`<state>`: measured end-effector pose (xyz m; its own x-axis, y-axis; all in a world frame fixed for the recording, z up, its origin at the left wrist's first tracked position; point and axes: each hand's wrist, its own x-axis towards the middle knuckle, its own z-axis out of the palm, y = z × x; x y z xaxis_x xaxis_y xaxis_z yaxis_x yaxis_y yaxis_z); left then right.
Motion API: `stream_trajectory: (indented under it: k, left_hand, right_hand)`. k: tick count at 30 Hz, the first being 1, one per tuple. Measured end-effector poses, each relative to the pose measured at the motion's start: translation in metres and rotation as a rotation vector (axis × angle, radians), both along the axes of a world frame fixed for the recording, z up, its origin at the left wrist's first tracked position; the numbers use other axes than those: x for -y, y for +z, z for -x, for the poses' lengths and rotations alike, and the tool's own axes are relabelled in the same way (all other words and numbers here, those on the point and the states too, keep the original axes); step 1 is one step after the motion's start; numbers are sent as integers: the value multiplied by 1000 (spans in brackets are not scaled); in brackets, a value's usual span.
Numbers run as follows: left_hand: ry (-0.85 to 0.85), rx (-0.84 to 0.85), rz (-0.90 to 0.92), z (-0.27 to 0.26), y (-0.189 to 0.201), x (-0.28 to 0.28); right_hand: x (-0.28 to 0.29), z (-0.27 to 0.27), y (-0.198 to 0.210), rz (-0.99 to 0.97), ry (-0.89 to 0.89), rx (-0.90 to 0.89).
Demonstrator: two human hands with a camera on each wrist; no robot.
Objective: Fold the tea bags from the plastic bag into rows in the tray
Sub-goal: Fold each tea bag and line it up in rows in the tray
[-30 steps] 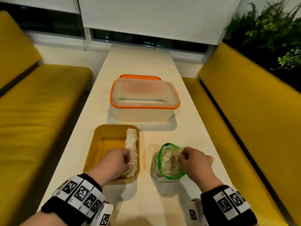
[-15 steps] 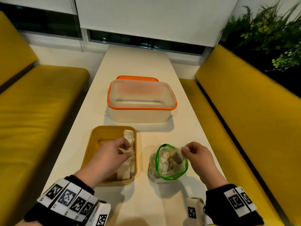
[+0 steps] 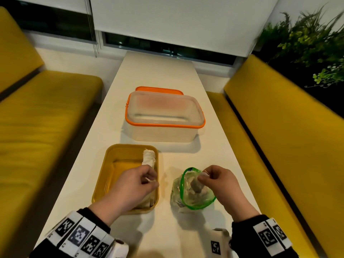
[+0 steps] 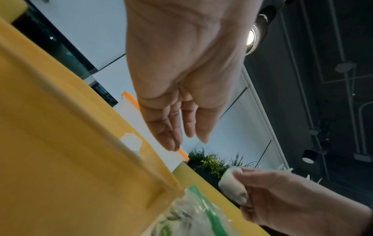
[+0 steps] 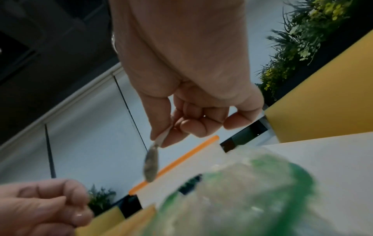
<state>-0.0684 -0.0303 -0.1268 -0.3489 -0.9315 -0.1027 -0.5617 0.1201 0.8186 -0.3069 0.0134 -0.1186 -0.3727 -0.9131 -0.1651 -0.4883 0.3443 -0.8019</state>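
Head view: I sit at a long white table (image 3: 160, 75); the shallow yellow plastic tray (image 3: 104, 175) lies near left, and the clear plastic bag with a green zip rim (image 3: 193, 200) stands just right of it.
Right hand: my right hand (image 3: 221, 183) pinches the paper top of a small brown-filled tea bag (image 3: 196, 185) between thumb and forefinger, so it dangles over the bag's mouth; the right wrist view shows it hanging free (image 5: 151, 166).
Left hand: my left hand (image 3: 134, 185) hovers over the near right part of the tray, fingers loosely extended and holding nothing, as the left wrist view shows (image 4: 181, 89).
Row so far: one line of folded white tea bags (image 3: 149, 159) runs along the tray's right wall; the near end is hidden under my left hand.
Handling: I judge the tea bag very light, soft and easily torn; the flat paper edge where I hold it seems the safest grip, and squeezing the filled belly could split it.
Since a second ago: my right fingers were down at the bag's mouth and now hold the tea bag lifted above it; my left hand was pressing into the row and has risen off it.
Beyond: a clear storage box with an orange rim (image 3: 163, 116) stands farther along the table, well apart from both hands.
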Motion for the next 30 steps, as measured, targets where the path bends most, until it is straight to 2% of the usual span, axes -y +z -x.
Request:
stream_trajectory:
  k: [6, 10, 12, 14, 16, 18, 21, 26, 28, 30]
  left_hand:
    - [-142, -231, -128, 15, 18, -9]
    - [-154, -469, -348, 24, 27, -16]
    - [-108, -496, -379, 24, 26, -16]
    - [-67, -483, -383, 24, 20, -17]
    - [-47, -468, -395, 24, 14, -18]
    - [-50, -449, -406, 26, 9, -21]
    - [-69, -413, -398, 32, 5, -23]
    - [-50, -399, -413, 30, 6, -24]
    - [-18, -406, -436, 29, 5, -23]
    - [12, -440, -487, 31, 5, -23]
  right_hand:
    - [1, -33, 32, 156, 145, 335]
    - [-4, -48, 38, 143, 208, 408]
    - [-3, -44, 34, 113, 169, 261]
    - [0, -29, 27, -32, 110, -185]
    - [1, -19, 20, -293, 134, -653]
    - [0, -20, 8, -448, 182, -817]
    - [-1, -31, -12, -482, 225, -806]
    - [-6, -26, -14, -359, 178, -688]
    - [-7, -20, -10, -303, 159, -614]
    - [-9, -13, -8, -190, 138, -448]
